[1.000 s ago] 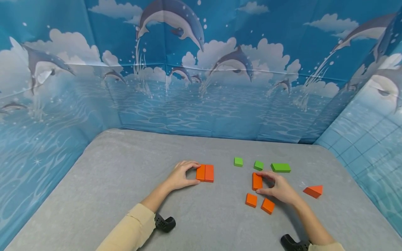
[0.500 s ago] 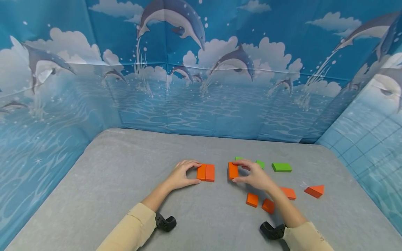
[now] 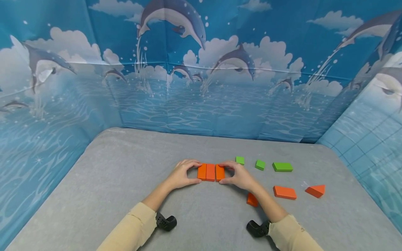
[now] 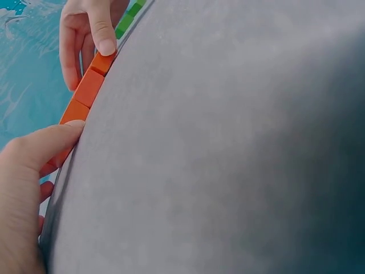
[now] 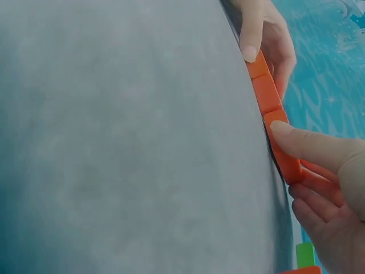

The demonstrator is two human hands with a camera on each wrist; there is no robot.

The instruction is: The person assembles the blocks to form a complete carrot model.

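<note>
Three orange rectangular blocks stand side by side in a row in the head view. My left hand (image 3: 181, 176) holds the left block (image 3: 202, 172) by its far and near ends, between fingers and thumb. On the other side my right hand (image 3: 241, 177) pinches the right block (image 3: 220, 173) the same way. Between them sits the middle block (image 3: 210, 173), with a thin gap to the right one. The right wrist view shows the right thumb (image 5: 291, 137) lying on the near end of its block (image 5: 285, 160).
Behind and right of my right hand lie green blocks (image 3: 240, 160), (image 3: 260, 165) and a longer green block (image 3: 282, 167). An orange rectangular block (image 3: 284, 192) and an orange triangular block (image 3: 315, 190) lie further right. A small orange block (image 3: 252, 199) is partly behind my right forearm.
My right hand has carried an orange block leftward from the right side to the end of the row. The left hand has stayed on its block. My right forearm now hides one small orange block.
</note>
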